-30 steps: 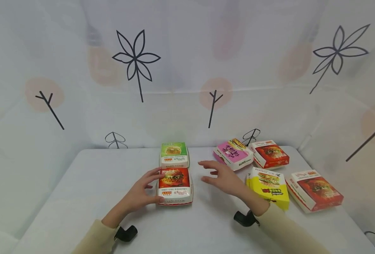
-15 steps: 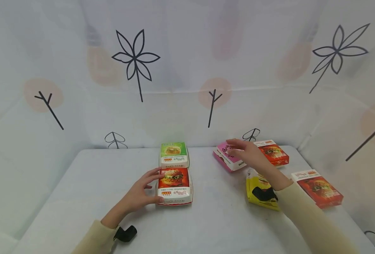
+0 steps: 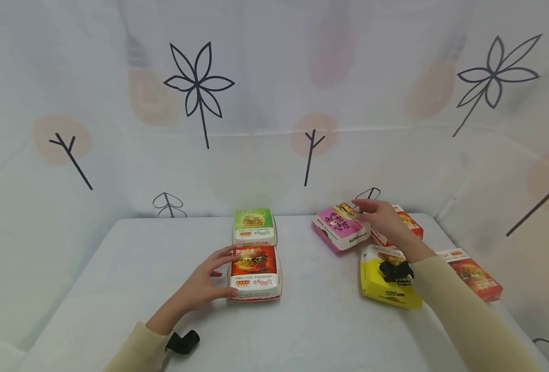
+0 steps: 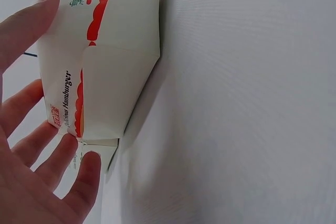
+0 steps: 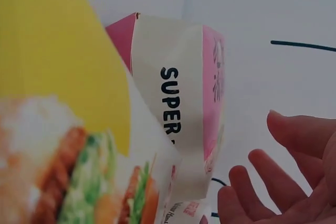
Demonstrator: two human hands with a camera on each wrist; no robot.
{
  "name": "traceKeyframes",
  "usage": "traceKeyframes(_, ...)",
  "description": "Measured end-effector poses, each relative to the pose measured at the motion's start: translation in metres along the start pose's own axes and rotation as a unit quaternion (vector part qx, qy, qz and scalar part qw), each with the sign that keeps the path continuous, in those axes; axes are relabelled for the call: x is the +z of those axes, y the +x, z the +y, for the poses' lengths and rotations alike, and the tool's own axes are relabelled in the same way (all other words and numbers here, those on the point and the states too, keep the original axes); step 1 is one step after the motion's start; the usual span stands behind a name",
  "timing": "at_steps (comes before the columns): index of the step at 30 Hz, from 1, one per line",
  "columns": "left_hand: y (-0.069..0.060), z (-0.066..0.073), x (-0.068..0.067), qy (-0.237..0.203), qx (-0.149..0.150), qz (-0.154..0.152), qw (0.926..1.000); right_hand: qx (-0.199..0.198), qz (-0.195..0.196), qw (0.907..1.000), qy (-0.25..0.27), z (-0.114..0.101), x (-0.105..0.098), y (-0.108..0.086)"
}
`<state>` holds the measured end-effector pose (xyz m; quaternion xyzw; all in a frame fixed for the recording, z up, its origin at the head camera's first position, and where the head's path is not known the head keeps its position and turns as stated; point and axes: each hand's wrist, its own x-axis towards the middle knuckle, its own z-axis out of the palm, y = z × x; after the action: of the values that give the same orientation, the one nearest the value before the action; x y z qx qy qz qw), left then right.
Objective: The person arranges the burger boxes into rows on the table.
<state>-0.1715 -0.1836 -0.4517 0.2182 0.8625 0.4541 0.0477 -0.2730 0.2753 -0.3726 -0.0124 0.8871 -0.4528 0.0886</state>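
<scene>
A red and white burger box [image 3: 255,271] lies on the white table, directly in front of a green and white burger box [image 3: 254,226]. My left hand [image 3: 203,281] rests at the red box's left side, fingers spread, with the thumb near its front corner and fingertips by its far edge. Above the back-right red burger box [image 3: 408,222] hovers my right hand [image 3: 386,219], fingers loosely bent and holding nothing in the right wrist view. Its fingertips are beside the pink burger box [image 3: 341,227]. The hand and wrist partly hide the back red box.
Under the right wrist lies a yellow burger box [image 3: 372,281], partly covered by the black wrist camera [image 3: 396,271]. Another red burger box [image 3: 474,276] sits at the far right, partly behind the sleeve. A white patterned cloth [image 3: 274,170] rises behind the table.
My right hand has moved right and back, from beside the red and green boxes, past the pink box, to over the back red box. The left hand has stayed in place.
</scene>
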Motion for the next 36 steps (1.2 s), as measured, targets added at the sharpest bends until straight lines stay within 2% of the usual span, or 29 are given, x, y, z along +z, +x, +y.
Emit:
traceKeyframes(6, -0.001, 0.001, 0.001, -0.006, -0.012, -0.002, 0.9999, 0.019, -0.010, 0.9994, -0.026, 0.007, -0.002, 0.008)
traceKeyframes(12, 0.000, 0.002, 0.002, -0.014, -0.012, -0.003, 0.9998, 0.041, -0.022, 0.9976, -0.051, 0.010, -0.004, 0.013)
traceKeyframes(20, 0.001, 0.000, 0.003, -0.009, -0.007, -0.004, 0.9999, 0.051, -0.038, 0.9954, -0.072, 0.011, -0.003, 0.012)
traceKeyframes(29, 0.000, 0.002, 0.001, -0.005, -0.013, -0.006, 0.9999, 0.031, -0.078, 0.9899, -0.114, 0.007, -0.001, 0.012)
traceKeyframes(34, 0.000, 0.003, -0.001, -0.004, -0.010, -0.004, 0.9999, 0.011, -0.100, 0.9856, -0.136, 0.003, 0.006, 0.014)
traceKeyframes(36, 0.000, 0.003, -0.001, -0.002, -0.010, -0.002, 0.9999, 0.015, -0.104, 0.9857, -0.132, 0.001, 0.010, 0.015)
